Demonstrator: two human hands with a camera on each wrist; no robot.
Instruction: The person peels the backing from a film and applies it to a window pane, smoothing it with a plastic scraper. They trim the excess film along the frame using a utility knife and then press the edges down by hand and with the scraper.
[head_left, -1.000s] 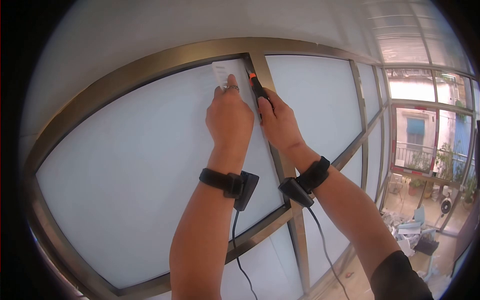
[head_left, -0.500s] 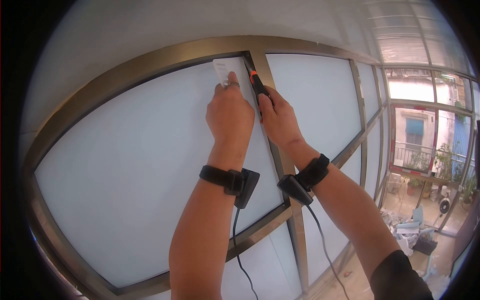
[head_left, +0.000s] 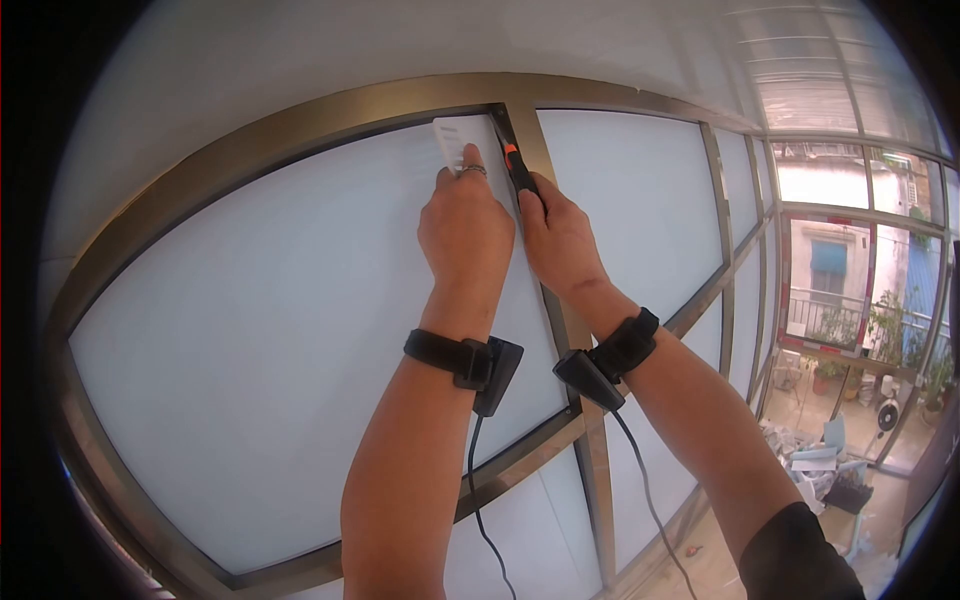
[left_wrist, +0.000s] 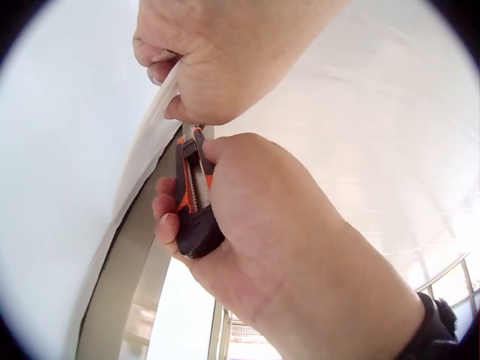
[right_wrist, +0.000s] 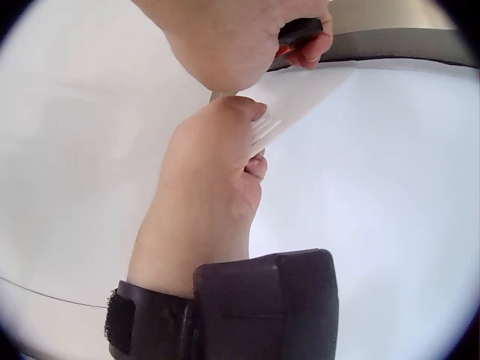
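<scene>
Bronze-coloured metal frame (head_left: 400, 100) borders a large flat white panel (head_left: 280, 320). Person's right hand (head_left: 560, 235) grasps a black-and-orange utility knife (head_left: 520, 172), blade end up at the panel's top-right corner, beside the frame's inner edge. Left hand (head_left: 467, 225), just beside, pinches a thin flat white slotted piece (head_left: 446, 135) over the panel near that corner.

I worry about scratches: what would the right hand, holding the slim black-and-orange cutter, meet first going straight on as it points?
Probably the brown metal frame, at its upper corner, with the cutter leading the right hand; depth is unclear.
</scene>
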